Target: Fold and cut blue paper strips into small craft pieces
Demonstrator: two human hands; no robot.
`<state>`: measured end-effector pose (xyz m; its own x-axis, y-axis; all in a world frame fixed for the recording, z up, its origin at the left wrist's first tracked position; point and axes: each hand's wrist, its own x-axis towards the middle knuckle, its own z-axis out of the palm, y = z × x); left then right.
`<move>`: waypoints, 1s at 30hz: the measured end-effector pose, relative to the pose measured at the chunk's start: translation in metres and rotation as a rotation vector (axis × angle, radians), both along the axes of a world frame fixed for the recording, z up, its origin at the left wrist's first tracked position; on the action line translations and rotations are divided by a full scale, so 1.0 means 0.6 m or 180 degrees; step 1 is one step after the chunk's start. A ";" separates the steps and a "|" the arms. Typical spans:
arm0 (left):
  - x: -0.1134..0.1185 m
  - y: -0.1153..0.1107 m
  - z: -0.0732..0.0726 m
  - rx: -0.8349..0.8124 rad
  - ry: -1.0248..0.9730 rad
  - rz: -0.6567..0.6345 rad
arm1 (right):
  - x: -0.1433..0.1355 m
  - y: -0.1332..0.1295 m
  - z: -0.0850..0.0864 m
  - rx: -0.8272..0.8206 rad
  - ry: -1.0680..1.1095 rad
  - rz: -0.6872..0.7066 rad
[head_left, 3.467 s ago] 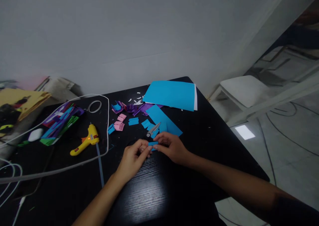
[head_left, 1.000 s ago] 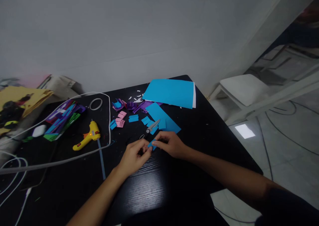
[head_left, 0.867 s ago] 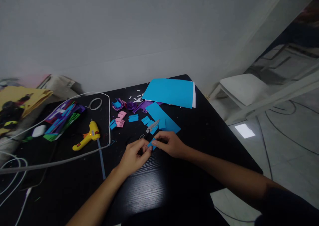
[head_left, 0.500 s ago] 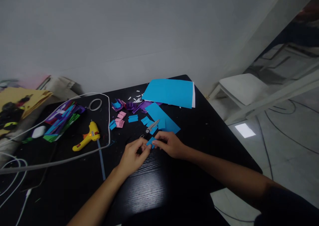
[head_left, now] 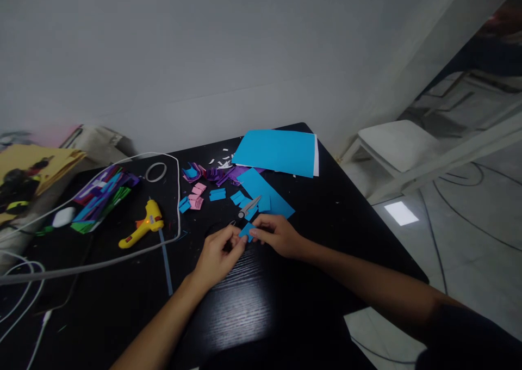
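Between my two hands is a small blue paper piece (head_left: 246,230), pinched from both sides just above the black table. My left hand (head_left: 218,254) has its fingertips closed on the left edge, and my right hand (head_left: 279,236) grips the right edge between thumb and fingers. Just beyond them lie scissors (head_left: 249,207), their blades over small blue pieces (head_left: 238,197); the handles are partly hidden. A blue strip of paper (head_left: 269,191) lies behind my right hand. Folded pink pieces (head_left: 196,201) and another folded blue piece (head_left: 217,194) sit farther left.
A yellow glue gun (head_left: 147,223) lies left, with a white cable (head_left: 179,196) looping around it. Colourful strips (head_left: 101,196), a tape ring (head_left: 155,172) and purple folded pieces (head_left: 216,174) are behind. Large blue sheets (head_left: 277,152) cover the back corner. A white stool (head_left: 397,141) stands right.
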<state>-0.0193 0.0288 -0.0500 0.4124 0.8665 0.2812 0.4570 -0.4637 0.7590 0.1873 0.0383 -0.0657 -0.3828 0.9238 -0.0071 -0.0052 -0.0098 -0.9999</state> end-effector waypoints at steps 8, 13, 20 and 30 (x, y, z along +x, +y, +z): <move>-0.003 -0.002 0.001 -0.0039 0.0035 0.0012 | 0.001 0.000 -0.001 -0.0008 0.0005 0.0011; -0.003 0.000 0.001 -0.0082 0.0053 0.0008 | -0.001 0.002 -0.002 0.0041 -0.0043 -0.0077; -0.004 0.000 -0.003 -0.0030 0.0071 0.0016 | -0.005 -0.002 0.001 0.0036 -0.0121 -0.0120; -0.004 -0.001 -0.001 0.0012 0.0032 0.0013 | -0.004 -0.002 -0.001 0.0102 -0.0198 -0.0132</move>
<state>-0.0217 0.0283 -0.0504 0.4116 0.8672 0.2803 0.4666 -0.4648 0.7525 0.1848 0.0373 -0.0662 -0.3439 0.9390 0.0001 0.0573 0.0211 -0.9981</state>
